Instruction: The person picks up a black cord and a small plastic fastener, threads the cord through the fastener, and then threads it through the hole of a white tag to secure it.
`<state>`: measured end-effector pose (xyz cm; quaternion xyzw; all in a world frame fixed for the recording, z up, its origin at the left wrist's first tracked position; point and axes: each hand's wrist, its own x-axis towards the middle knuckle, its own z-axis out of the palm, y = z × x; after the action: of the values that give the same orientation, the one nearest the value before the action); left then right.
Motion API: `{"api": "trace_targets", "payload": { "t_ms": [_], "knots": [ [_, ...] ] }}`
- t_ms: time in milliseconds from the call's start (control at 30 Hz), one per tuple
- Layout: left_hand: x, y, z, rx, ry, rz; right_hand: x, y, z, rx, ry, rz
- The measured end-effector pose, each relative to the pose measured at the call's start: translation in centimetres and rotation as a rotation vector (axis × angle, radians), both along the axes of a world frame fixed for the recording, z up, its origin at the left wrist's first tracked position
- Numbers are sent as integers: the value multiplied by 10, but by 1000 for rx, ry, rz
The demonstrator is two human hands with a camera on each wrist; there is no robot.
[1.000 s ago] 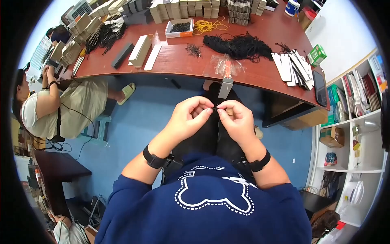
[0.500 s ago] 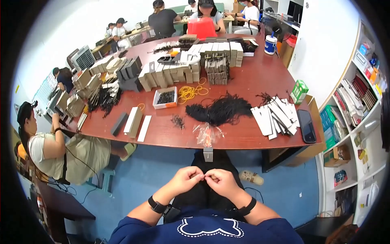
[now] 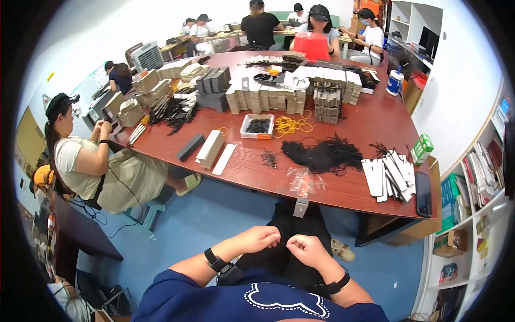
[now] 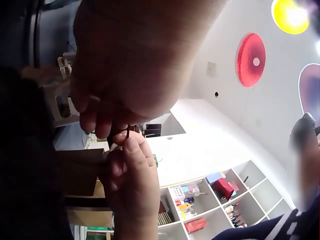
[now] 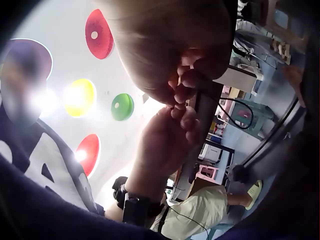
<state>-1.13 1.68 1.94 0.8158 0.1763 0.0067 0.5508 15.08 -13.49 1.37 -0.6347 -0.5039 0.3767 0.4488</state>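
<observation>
Probably I'm mid-knot, my left hand (image 3: pixel 262 239) and right hand (image 3: pixel 308 250) pinching a dark cord (image 4: pixel 128 133) too tiny to read clearly, and next comes a gentle, even pull.

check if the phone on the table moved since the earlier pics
No. Against the table, the phone still lies near the right-hand corner, just right of the white strips; only the camera view shifted.

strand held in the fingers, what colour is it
The strand looks black; it shows best in the left wrist view.
</observation>
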Motion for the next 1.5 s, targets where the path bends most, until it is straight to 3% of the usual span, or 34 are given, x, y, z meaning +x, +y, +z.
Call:
{"api": "trace_targets", "payload": {
  "t_ms": [100,233,367,433,567,633,733,967,1100,1167,1233,1300,1333,1367,1400,1433,1500],
  "knots": [
    [-39,23,-15,-256,33,288,-6,3,-2,14,23,43],
    [-81,48,-21,-104,137,382,-11,0,-7,-23,-17,24],
    [-61,32,-36,-126,68,252,-10,-5,-4,-122,-141,125],
    [-34,7,-23,12,-37,159,-9,-8,-2,-202,-182,157],
    [0,-25,1,150,-183,-173,-13,-11,-6,-177,-113,55],
    [7,-29,1,285,-187,-162,-13,-9,-24,-113,43,19],
    [10,-32,-5,223,-186,-80,-9,-12,-32,-140,177,-11],
    [9,-31,-8,197,-86,19,-2,-11,-14,-231,46,75],
    [8,-29,-12,185,-98,-28,15,-24,7,22,-342,-5],
    [8,-29,-13,90,-78,-36,29,-40,42,40,-254,-104],
    [9,-31,-10,134,-73,-71,50,-70,83,59,112,-117],
    [10,-32,-7,157,-70,-116,72,-113,134,323,94,-15],
    [9,-31,-7,154,-66,-103,79,-131,142,739,71,62],
    [11,-33,-9,141,-60,-104,73,-148,145,1294,468,257],
    [12,-35,-4,136,-41,-89,50,-176,175,1559,669,181],
    [13,-36,-2,133,-23,-84,59,-185,204,1569,579,544],
    [14,-35,-18,73,-48,-50,59,-204,215,1409,373,592]
  ]
}}
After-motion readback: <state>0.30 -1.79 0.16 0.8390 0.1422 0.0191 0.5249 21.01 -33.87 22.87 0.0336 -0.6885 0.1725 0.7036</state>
